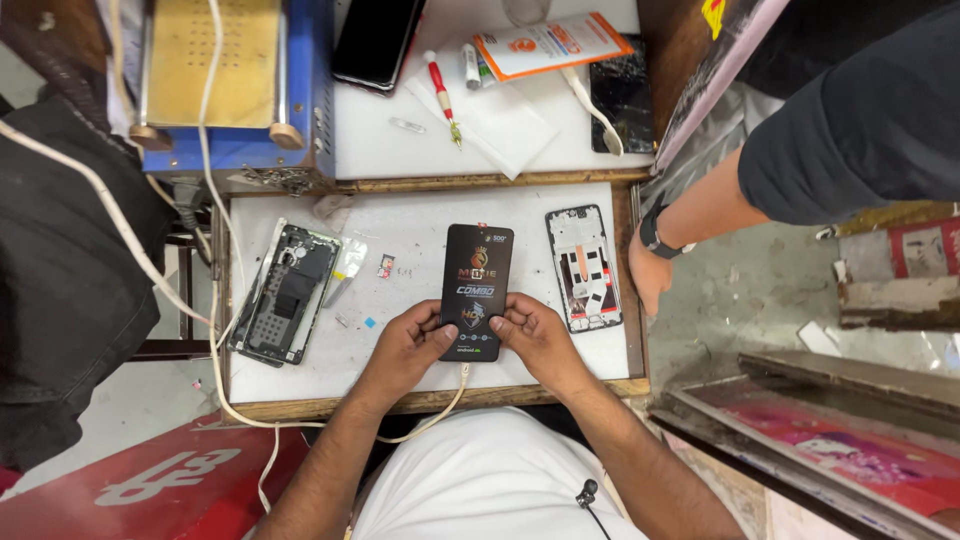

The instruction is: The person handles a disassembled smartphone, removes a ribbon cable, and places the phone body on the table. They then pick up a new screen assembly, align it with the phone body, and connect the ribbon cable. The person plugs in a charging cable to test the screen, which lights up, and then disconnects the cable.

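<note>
Both hands, left (415, 342) and right (533, 335), pinch the black screen's (477, 280) lower end at mid-frame; even thumb pressure looks wisest; open phone (285, 293) lies left.

Left hand (408, 345) and right hand (535, 335) grip black phone screen (477, 285); opened phone (285, 295) lies left.

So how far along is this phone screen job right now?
Done: the phone is in pieces, with the opened body at the left and a bare frame at the right. In hand: the left hand and right hand both grip the lower end of a new screen, its printed film on. Left, by the look of it: fitting the screen and reassembly.
</note>
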